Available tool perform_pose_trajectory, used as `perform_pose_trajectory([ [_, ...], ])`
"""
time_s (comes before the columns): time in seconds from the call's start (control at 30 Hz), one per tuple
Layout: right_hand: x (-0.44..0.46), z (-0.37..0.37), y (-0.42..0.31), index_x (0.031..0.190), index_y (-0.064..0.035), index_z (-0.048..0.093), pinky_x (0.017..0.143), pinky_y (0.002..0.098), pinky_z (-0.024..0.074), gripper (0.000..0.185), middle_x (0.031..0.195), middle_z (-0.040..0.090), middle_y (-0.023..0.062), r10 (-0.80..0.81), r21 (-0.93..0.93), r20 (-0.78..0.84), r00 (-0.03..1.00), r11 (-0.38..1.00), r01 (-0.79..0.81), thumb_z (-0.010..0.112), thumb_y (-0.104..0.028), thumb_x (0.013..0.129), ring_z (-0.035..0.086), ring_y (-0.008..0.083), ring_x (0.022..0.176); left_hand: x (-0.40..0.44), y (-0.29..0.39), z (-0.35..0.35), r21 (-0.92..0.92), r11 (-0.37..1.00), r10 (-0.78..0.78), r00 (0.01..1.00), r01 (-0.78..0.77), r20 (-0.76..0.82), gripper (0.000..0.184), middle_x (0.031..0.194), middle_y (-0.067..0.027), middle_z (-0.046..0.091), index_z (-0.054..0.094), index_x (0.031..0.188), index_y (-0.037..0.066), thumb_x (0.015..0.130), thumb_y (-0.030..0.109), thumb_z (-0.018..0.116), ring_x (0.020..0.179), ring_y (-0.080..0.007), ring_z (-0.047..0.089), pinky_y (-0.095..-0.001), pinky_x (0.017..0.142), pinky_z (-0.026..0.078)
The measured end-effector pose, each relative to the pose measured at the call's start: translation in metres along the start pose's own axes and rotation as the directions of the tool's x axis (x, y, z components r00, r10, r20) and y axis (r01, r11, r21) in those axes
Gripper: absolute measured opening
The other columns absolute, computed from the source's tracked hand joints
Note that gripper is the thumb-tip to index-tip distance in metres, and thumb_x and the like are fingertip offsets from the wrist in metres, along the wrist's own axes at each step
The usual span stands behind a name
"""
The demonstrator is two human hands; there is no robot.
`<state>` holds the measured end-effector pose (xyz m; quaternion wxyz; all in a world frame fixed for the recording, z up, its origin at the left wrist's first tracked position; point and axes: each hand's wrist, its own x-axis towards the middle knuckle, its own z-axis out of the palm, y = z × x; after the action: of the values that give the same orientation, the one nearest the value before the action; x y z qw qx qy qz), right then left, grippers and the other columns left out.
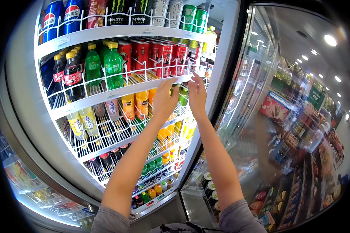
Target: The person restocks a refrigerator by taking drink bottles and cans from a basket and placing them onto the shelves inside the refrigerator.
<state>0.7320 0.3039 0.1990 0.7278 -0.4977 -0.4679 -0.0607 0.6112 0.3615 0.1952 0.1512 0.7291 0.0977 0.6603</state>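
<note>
Both arms reach up into a lit drinks fridge. My left hand [166,99] is raised by the front rail [126,91] of the second shelf, thumb apart from the fingers, holding nothing. To its right, my right hand [197,95] is up near the rail's right end, fingers curved and spread, also with nothing in it. Whether the fingertips touch the rail, I cannot tell. Just above stand red soda cans [165,60] behind a white wire guard. Left of them are green soda bottles [113,66] and cola bottles [72,72]. Orange juice bottles [142,103] hang below, left of my left hand.
The top shelf carries blue Pepsi cans [74,17], black Monster cans [141,11] and green cans [188,17]. Yellow-labelled bottles [89,121] stand lower left. An opened glass door [237,132] borders the right, reflecting store shelves. Another lit cooler [46,198] is at lower left.
</note>
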Motion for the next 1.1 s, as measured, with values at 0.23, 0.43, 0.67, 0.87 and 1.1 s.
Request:
perform_pose_trajectory([
  [0.23, -0.096, -0.003, -0.022, 0.141, -0.0041, 0.045, 0.103, 0.0364, 0.0415, 0.047, 0.133, 0.055, 0.0166, 0.078, 0.043, 0.067, 0.995, 0.996, -0.081, 0.054, -0.02, 0.098, 0.053, 0.0252, 0.123, -0.075, 0.011, -0.041, -0.109, 0.973, -0.2, 0.979, 0.203, 0.037, 0.033, 0.113, -0.0139, 0.066, 0.06, 0.122, 0.002, 0.091, 0.013, 0.062, 0.102, -0.0244, 0.064, -0.0342, 0.085, 0.049],
  [0.43, -0.17, -0.031, -0.026, 0.141, -0.002, 0.043, 0.098, 0.0353, 0.0466, 0.048, 0.136, 0.052, 0.016, 0.123, 0.041, 0.126, 0.984, 0.991, -0.129, 0.055, -0.017, 0.097, 0.053, 0.0234, 0.122, -0.117, 0.047, -0.077, -0.244, 0.903, -0.334, 0.935, 0.354, 0.122, 0.033, 0.11, -0.0144, 0.064, 0.06, 0.122, 0.002, 0.091, 0.012, 0.062, 0.098, -0.0227, 0.064, -0.0325, 0.084, 0.05],
  [0.67, -0.258, -0.084, -0.062, 0.138, -0.0005, 0.044, 0.095, 0.0306, 0.0449, 0.043, 0.129, 0.055, 0.0125, 0.296, 0.07, 0.247, 0.923, 0.944, -0.322, 0.053, -0.014, 0.098, 0.056, 0.0189, 0.113, -0.221, 0.108, -0.115, -0.224, 0.815, -0.512, 0.845, 0.535, 0.157, 0.033, 0.11, -0.0107, 0.065, 0.06, 0.124, 0.004, 0.093, 0.015, 0.061, 0.089, -0.0159, 0.063, -0.03, 0.081, 0.05],
  [0.87, -0.324, -0.144, -0.12, 0.135, -0.0003, 0.048, 0.089, 0.0285, 0.0474, 0.038, 0.121, 0.059, 0.0114, 0.3, 0.157, 0.414, 0.859, 0.906, -0.393, 0.05, -0.014, 0.1, 0.061, 0.0163, 0.103, -0.29, 0.204, -0.137, -0.26, 0.695, -0.657, 0.739, 0.671, 0.151, 0.032, 0.107, -0.0091, 0.066, 0.059, 0.124, 0.003, 0.093, 0.011, 0.061, 0.085, -0.0133, 0.062, -0.0275, 0.08, 0.05],
  [1.1, -0.401, -0.196, -0.157, 0.123, 0.0024, 0.058, 0.083, 0.0265, 0.0489, 0.03, 0.103, 0.066, 0.0098, 0.327, 0.266, 0.524, 0.786, 0.814, -0.516, 0.046, -0.016, 0.102, 0.062, 0.0139, 0.092, -0.377, 0.266, -0.175, -0.234, 0.675, -0.7, 0.708, 0.7, 0.099, 0.031, 0.104, -0.0061, 0.066, 0.059, 0.124, 0.003, 0.094, 0.011, 0.06, 0.084, -0.0105, 0.06, -0.0253, 0.078, 0.049],
])
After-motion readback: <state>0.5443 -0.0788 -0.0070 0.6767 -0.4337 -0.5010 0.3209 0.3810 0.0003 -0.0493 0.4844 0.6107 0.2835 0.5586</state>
